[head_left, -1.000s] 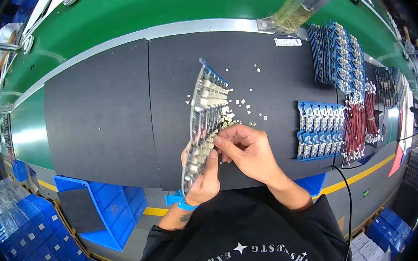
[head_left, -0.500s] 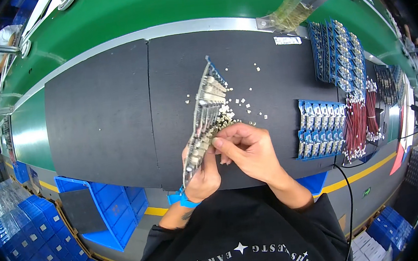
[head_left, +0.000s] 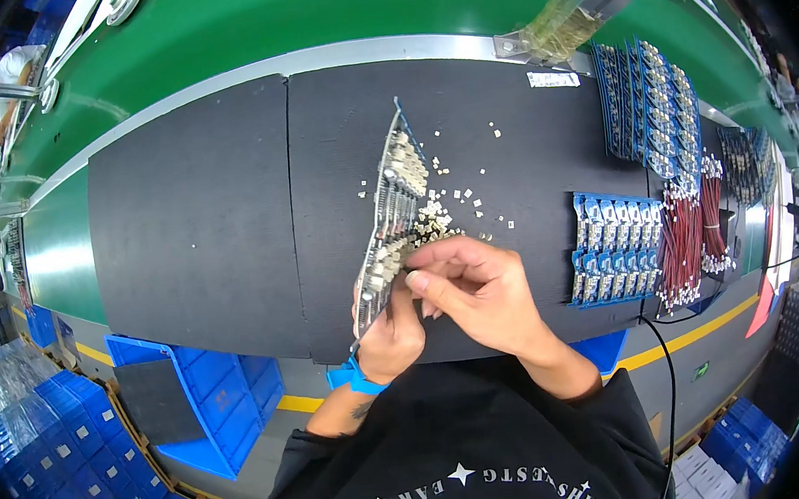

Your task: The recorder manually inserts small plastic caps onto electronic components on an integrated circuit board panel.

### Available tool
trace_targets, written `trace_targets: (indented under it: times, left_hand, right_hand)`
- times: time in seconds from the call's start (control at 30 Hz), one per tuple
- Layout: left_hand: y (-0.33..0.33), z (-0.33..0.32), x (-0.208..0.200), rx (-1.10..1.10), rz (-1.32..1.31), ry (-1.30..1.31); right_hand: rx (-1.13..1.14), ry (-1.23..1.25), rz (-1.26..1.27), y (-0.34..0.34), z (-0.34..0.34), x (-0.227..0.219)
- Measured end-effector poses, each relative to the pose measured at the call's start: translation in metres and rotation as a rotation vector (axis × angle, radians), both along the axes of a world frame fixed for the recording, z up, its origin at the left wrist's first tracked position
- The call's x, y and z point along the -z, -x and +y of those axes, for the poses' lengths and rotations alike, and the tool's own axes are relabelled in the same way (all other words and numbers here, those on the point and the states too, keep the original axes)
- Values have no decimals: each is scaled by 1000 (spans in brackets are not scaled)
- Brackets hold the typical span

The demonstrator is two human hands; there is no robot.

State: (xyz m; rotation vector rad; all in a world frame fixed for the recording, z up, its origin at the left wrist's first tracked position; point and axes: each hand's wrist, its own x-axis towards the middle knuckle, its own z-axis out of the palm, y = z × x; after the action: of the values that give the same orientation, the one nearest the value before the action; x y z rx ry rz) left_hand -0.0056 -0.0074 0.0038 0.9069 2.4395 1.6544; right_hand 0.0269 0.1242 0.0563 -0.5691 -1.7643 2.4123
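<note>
The board (head_left: 394, 210) has turned more edge-on — the left hand (head_left: 394, 341) grips its lower end over the mat (head_left: 525, 162). The right hand (head_left: 481, 292) curls beside it; whether it pinches anything I cannot tell. Pale parts (head_left: 402, 166) line the board — loose bits (head_left: 432, 216) remain.

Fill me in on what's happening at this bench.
A person holds a panel of circuit boards up on edge in the left hand. The right hand is at the panel's right side, thumb and fingers close to it; whether they pinch anything is unclear. Small white pieces lie heaped and scattered on the black work surface. Over to the right are more blue boards and dark red wires.
</note>
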Motion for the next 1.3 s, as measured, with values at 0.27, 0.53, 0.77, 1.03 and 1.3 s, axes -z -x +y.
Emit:
trace_targets:
  times: [0.27,0.53,0.77,1.03,1.3]
  left_hand:
    - [0,0,-1,-127,-54,-65]
    - [-5,-7,18,20,-197,-185]
    - [-2,9,1,-7,-429,-467]
    - [15,19,-7,-261,-251,-347]
    - [-3,0,21,-41,-450,-415]
  right_hand:
    - [-99,165,-141,-5,8,-4]
    - [-12,41,113,1,-1,-16]
    - [-49,43,-4,-1,-5,-27]
    - [25,-97,-124,-13,2,-9]
    - [-54,9,228,1,-10,-29]
